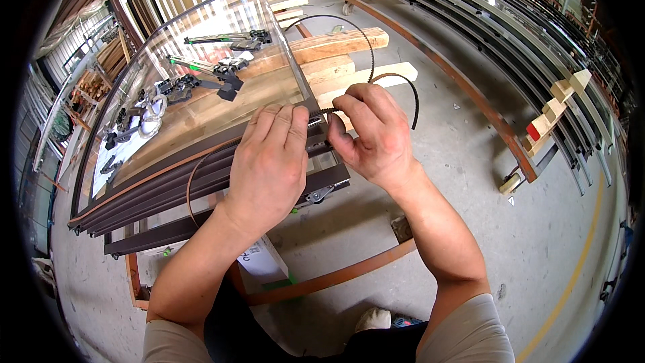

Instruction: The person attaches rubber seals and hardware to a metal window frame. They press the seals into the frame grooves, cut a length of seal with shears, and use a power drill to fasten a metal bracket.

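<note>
A thin, dark rubber sealing strip with a ribbed edge runs along the end of the stacked dark brown window frames. My right hand pinches it between thumb and fingers just past the frame corner. Beside it, my left hand has its fingers together, bent over the strip on the top frame; its thumb is hidden. Beyond my right hand the strip loops far out over the floor, and a shorter curved end hangs to the right. Another slack loop hangs left of my left wrist.
On the glass pane lie black hinge hardware, several metal fittings and a white paper sheet. Wooden beams support the frames. A rack of long dark profiles stands right, with an orange steel rail at floor level.
</note>
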### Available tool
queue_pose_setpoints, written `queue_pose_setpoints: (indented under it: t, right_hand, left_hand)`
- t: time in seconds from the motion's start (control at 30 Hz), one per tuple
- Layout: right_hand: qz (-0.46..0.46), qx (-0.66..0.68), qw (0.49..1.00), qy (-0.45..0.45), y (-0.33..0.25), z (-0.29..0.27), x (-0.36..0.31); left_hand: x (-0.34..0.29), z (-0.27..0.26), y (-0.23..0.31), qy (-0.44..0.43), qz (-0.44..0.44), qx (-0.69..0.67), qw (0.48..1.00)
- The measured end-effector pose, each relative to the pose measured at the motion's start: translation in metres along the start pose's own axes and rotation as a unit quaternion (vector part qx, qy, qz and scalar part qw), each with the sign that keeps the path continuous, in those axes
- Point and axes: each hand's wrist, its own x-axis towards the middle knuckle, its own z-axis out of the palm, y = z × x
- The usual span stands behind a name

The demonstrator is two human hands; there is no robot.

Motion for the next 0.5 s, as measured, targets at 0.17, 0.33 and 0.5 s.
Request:
queue_pose_setpoints:
  t: [0.17,0.33,0.5]
  right_hand:
    - [0.002,0.001,1.0,0.001,-0.0007,0.0,0.0011]
    - [0.004,-0.001,1.0,-0.001,-0.0008,0.0003,0.0012]
    - [0.003,0.0,1.0,-0.001,-0.0011,-0.0006,0.0014]
  left_hand:
    - [-0.0002,-0.0001,-0.0001,-0.001,0.001,0.006,1.0]
    - [-0.0002,0.0003,-0.0003,0.003,0.003,0.003,1.0]
    - [-0.0006,0.0013,-0.0012,0.006,0.004,0.003,1.0]
